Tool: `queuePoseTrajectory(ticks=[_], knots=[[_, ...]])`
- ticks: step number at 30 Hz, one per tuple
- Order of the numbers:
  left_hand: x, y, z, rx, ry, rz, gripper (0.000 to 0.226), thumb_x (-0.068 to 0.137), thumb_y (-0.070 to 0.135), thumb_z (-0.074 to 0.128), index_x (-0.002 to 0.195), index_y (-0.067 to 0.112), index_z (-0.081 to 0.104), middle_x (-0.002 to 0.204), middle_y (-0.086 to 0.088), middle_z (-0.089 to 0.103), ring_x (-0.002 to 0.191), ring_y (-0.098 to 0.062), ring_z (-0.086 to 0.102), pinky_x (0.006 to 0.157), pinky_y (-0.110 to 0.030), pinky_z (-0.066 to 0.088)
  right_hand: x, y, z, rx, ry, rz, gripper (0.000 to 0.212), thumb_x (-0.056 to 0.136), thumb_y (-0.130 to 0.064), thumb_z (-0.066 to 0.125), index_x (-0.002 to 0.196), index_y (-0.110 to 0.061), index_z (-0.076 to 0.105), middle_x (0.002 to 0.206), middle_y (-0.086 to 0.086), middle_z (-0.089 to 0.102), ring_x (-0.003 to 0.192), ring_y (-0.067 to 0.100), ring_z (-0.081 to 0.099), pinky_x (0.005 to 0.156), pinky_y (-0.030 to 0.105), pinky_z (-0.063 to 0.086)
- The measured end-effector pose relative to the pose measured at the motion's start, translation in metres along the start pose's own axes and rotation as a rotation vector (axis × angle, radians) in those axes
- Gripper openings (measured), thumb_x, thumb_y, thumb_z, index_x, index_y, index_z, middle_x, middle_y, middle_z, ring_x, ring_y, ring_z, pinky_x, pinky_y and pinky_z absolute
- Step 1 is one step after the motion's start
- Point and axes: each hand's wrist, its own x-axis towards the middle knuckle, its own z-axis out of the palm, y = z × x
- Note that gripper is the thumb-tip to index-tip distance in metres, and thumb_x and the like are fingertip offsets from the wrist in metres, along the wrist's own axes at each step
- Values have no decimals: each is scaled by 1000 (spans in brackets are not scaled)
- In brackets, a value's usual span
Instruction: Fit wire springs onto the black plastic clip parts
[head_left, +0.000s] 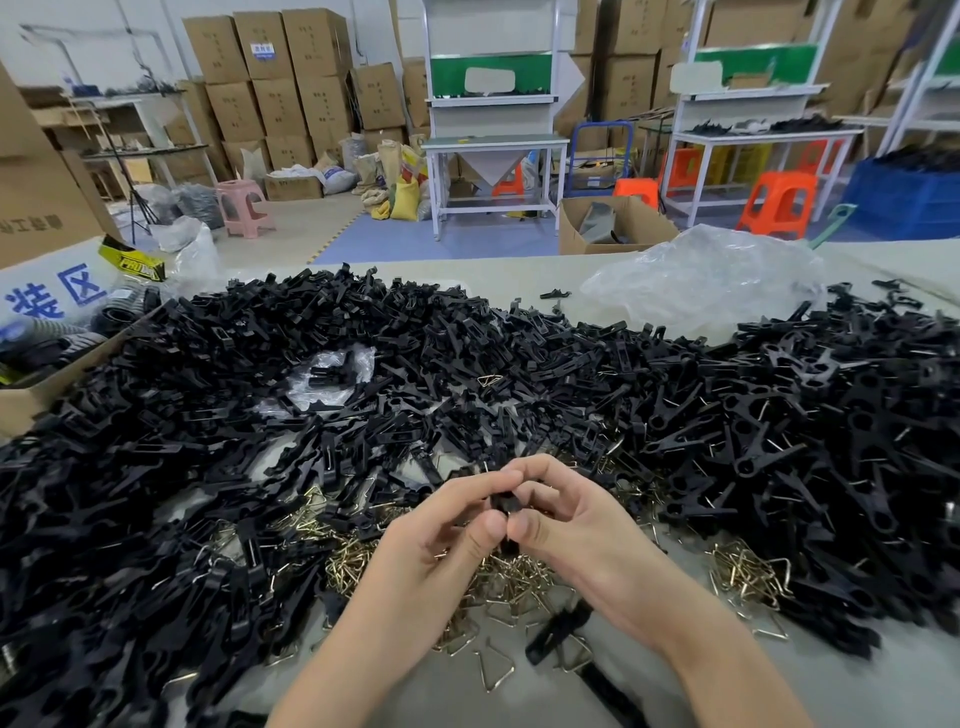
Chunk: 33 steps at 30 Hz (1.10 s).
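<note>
Both hands meet over the middle of the table. My left hand (441, 540) and my right hand (576, 525) pinch one small black plastic clip part (505, 505) between thumbs and fingers; most of it is hidden by the fingers. Whether a spring sits on it I cannot tell. Under the hands lies a heap of brass-coloured triangular wire springs (358, 564), with more springs (748, 579) at the right. A huge pile of black clip parts (260, 415) covers the table on the left, the far side and the right.
An open cardboard box (36, 384) stands at the left edge. Crumpled clear plastic (706, 280) lies at the far right, another piece (332, 374) within the pile. A black clip (558, 631) lies between my forearms. Workbenches, stools and stacked cartons fill the room behind.
</note>
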Motion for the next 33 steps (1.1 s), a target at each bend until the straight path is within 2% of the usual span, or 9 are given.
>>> queuePoseTrajectory(ticks=[3, 7, 10, 13, 19, 23, 25, 28, 33], knots=[[-2, -2, 1, 16, -18, -18, 38, 92, 61, 54, 128, 51, 62, 114, 1, 72, 105, -28, 68, 93, -51, 55, 1, -1, -1, 61, -3, 1, 51, 69, -39, 94, 111, -22, 71, 106, 8, 67, 104, 24, 66, 100, 40, 54], [-1, 0, 3, 27, -30, -18, 42, 89, 67, 56, 129, 53, 60, 117, 5, 72, 107, -22, 68, 93, -43, 56, -1, -1, 0, 127, -31, 1, 51, 73, -33, 91, 119, -21, 72, 110, 6, 69, 107, 21, 69, 94, 29, 54], [-1, 3, 1, 20, -43, -17, 46, 83, 69, 63, 124, 48, 62, 125, 13, 68, 107, -19, 70, 88, -35, 59, -1, 1, 1, 102, -33, 25, 52, 75, -33, 90, 123, -23, 71, 107, 4, 67, 107, 21, 68, 95, 30, 54], [0, 5, 0, -17, -35, -8, 43, 79, 68, 70, 115, 45, 66, 121, 15, 70, 103, -16, 71, 81, -26, 59, 0, 2, 1, 107, -83, 30, 46, 81, -27, 85, 124, -20, 69, 113, 8, 71, 111, 26, 68, 95, 31, 54], [0, -1, -5, 5, -68, -29, 43, 74, 60, 77, 113, 46, 68, 121, 11, 71, 106, -24, 69, 90, -38, 58, -2, 1, -2, 120, -112, 48, 38, 84, -17, 82, 121, -18, 71, 124, 21, 67, 112, 31, 67, 94, 35, 55], [0, -1, -2, 102, -74, 4, 39, 77, 53, 75, 116, 52, 66, 117, 19, 70, 103, -11, 68, 89, -28, 56, 0, 5, -4, -32, -58, 35, 35, 91, -5, 67, 120, -25, 71, 122, 17, 71, 112, 31, 69, 96, 41, 57], [1, -2, 0, 146, -45, 20, 35, 82, 52, 76, 114, 58, 63, 110, 22, 69, 98, -7, 67, 87, -24, 55, -1, 3, -4, -105, -33, 21, 36, 91, -11, 66, 121, -30, 71, 119, 16, 72, 114, 34, 68, 98, 42, 57], [1, -5, 0, 153, -11, 4, 33, 84, 48, 69, 115, 56, 62, 108, 20, 71, 99, -8, 69, 85, -24, 55, -2, -1, -2, -100, -51, 11, 33, 95, -23, 67, 126, -33, 69, 108, 3, 76, 106, 18, 71, 91, 28, 56], [1, -9, -2, 151, 84, 15, 31, 86, 66, 60, 114, 50, 61, 100, 16, 73, 87, -17, 70, 77, -34, 57, -1, -2, 0, 2, -49, 16, 31, 97, -26, 61, 126, -29, 71, 97, -3, 74, 93, 12, 69, 87, 26, 56]])
